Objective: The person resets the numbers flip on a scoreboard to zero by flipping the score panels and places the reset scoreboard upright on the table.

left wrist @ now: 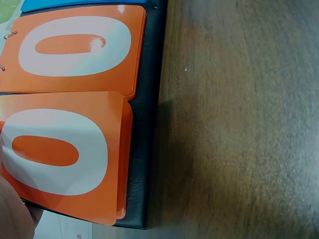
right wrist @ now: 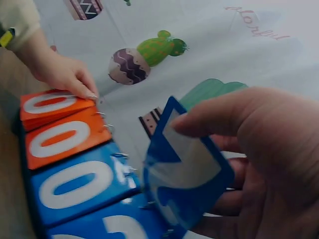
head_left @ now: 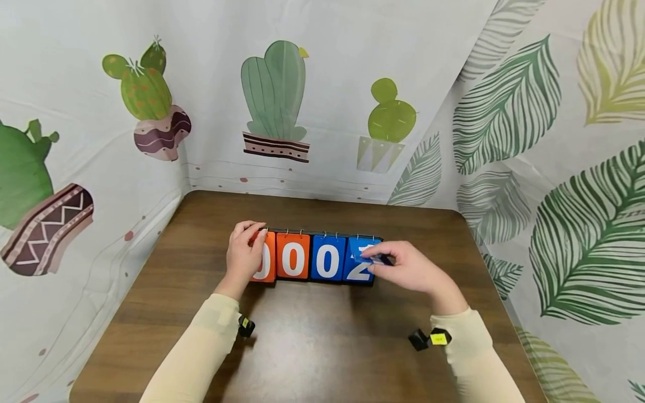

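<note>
A tabletop flip scoreboard (head_left: pixel 309 281) stands on the table, with two orange cards on the left and two blue ones on the right. The first three show 0; the rightmost blue card (head_left: pixel 359 273) shows a 2. My left hand (head_left: pixel 243 254) grips the scoreboard's upper left corner, thumb by the first orange card (left wrist: pixel 60 199). With thumb and fingers my right hand (head_left: pixel 413 271) pinches a blue number card (right wrist: pixel 192 167), lifted and bent away from the last stack. Part of a white numeral shows on it. Metal rings (right wrist: pixel 119 155) join the cards to the top edge.
The brown wooden table (head_left: pixel 302 347) extends in front of the scoreboard. Behind it hangs a white cloth (head_left: pixel 332 67) printed with cacti, and leaf-patterned cloth (head_left: pixel 569 184) hangs at the right. Black straps with yellow tags (head_left: pixel 438 339) are on the wrists.
</note>
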Demonstrator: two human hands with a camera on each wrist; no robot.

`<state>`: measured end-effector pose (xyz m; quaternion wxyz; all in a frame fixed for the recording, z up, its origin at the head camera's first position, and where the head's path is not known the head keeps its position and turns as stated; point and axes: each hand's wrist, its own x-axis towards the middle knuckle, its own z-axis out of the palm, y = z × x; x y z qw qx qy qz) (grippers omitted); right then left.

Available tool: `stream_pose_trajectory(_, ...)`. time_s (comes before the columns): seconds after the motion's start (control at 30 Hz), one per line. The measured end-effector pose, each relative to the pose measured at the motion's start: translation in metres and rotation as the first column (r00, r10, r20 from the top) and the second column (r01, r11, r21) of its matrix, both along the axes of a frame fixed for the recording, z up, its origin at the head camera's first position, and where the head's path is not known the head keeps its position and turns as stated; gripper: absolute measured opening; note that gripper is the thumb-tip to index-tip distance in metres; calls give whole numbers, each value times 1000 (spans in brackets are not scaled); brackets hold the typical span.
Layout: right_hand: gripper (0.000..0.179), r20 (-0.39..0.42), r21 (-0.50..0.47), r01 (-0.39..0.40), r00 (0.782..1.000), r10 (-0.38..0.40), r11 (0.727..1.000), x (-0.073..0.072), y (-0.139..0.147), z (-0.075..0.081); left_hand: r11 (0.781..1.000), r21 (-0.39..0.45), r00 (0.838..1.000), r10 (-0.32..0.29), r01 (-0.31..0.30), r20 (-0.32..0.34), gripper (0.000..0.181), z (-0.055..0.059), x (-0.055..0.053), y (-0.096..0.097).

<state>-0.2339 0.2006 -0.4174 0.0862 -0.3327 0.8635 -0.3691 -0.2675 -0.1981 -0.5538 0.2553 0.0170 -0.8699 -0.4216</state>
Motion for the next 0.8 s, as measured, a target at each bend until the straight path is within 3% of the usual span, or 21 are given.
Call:
stream_pose_trajectory(0.13,27,-102,38,57,993,-53,998,17,-7,-22,1000,-2,1000,-3,3,6,32,0,0,0)
stream_pose_trajectory(0.37,32,-262,80,228,944,-200,970,39,-22,-68,1000,3,1000,2,-3,18,32,1,-1,0)
stream_pose_trajectory(0.53,33,-331,39,300,904,-271,953,44,-27,-105,1000,8,1000,-4,4,23,32,1,-1,0)
stream_pose_trajectory(0.8,32,-410,-90,306,856,-315,948,42,-30,-147,1000,4,1000,-3,3,20,33,-2,0,0)
